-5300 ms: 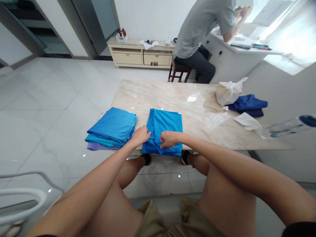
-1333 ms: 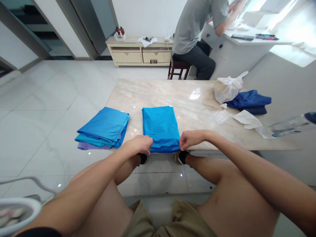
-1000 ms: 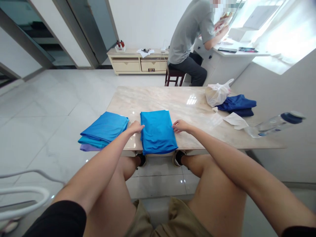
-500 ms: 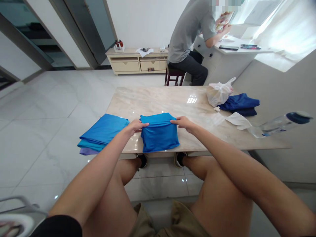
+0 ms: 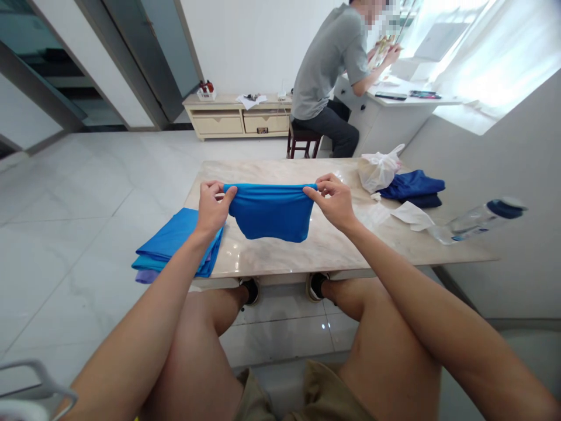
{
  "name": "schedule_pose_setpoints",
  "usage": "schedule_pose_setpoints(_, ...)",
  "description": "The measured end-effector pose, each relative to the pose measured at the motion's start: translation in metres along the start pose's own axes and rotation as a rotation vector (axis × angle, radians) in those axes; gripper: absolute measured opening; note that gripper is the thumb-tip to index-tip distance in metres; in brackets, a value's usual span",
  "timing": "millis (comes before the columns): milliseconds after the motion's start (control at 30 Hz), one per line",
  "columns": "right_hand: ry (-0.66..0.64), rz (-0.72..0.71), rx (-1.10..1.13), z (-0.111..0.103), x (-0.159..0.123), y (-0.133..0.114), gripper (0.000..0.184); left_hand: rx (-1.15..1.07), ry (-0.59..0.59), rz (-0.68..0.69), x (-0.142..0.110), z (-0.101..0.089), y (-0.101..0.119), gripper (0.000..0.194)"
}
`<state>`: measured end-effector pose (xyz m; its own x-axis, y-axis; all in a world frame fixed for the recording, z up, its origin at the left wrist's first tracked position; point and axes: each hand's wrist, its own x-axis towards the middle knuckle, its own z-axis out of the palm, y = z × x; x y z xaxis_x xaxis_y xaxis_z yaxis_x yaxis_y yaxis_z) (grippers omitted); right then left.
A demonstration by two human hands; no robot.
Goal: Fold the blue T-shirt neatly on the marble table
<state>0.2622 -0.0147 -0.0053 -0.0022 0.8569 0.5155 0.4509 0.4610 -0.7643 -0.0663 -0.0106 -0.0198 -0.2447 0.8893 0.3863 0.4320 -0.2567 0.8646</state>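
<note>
A folded piece of blue cloth (image 5: 272, 213) hangs between my two hands above the table. My left hand (image 5: 214, 204) pinches its upper left corner between thumb and fingers. At the upper right corner, my right hand (image 5: 333, 199) grips it the same way. The top edge is pulled straight, and the lower part droops loosely. Whether the cloth is a garment cannot be made out. To the left, a stack of folded cloths (image 5: 169, 234) in blue, teal and purple lies on the table's left end, partly behind my left forearm.
On the marble-patterned table (image 5: 263, 260), a white plastic bag (image 5: 380, 169), dark blue cloth (image 5: 414, 188), white tissue (image 5: 412, 216) and a clear bottle (image 5: 477, 221) lie to the right. Beyond it, a person in grey (image 5: 328, 70) sits on a stool beside a white desk (image 5: 416, 100).
Both hands have lifted the blue cloth off the table and spread apart, stretching its top edge wider. The seated person has shifted posture slightly.
</note>
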Motion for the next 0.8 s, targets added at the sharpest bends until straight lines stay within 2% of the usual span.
schedule_pose_setpoints(100, 0.016, -0.039, 0.026, 0.001, -0.002, -0.004, 0.050, -0.086, -0.070, -0.047, -0.007, 0.001, 0.003, 0.044)
schedule_pose_setpoints(167, -0.027, 0.015, 0.078, 0.002, -0.004, -0.004, 0.055, -0.122, -0.136, -0.113, -0.014, 0.000, 0.006, 0.049)
schedule_pose_setpoints(333, -0.099, 0.260, 0.163, 0.005, -0.010, 0.004, 0.060, -0.148, -0.216, -0.252, -0.028, 0.000, 0.003, 0.057)
schedule_pose_setpoints(433, -0.132, 0.450, 0.191, 0.014, -0.009, 0.018, 0.059, -0.144, -0.249, -0.406, -0.029, 0.008, -0.012, 0.059)
schedule_pose_setpoints(533, -0.202, 0.693, 0.128, 0.028, -0.011, 0.038, 0.044, -0.047, -0.366, -0.627, -0.034, 0.019, -0.035, 0.056)
schedule_pose_setpoints(600, -0.316, 0.826, 0.001, 0.037, -0.016, 0.050, 0.032, -0.023, -0.476, -0.810, -0.041, 0.024, -0.051, 0.051)
schedule_pose_setpoints(667, -0.494, 0.898, -0.190, 0.041, -0.024, 0.061, 0.034, -0.046, -0.524, -0.968, -0.049, 0.026, -0.064, 0.045)
schedule_pose_setpoints(733, -0.699, 0.923, -0.329, 0.044, -0.034, 0.070, 0.039, -0.070, -0.521, -1.043, -0.055, 0.027, -0.074, 0.043)
schedule_pose_setpoints(800, -0.839, 0.931, -0.366, 0.047, -0.043, 0.077, 0.042, -0.036, -0.545, -1.022, -0.059, 0.028, -0.080, 0.050)
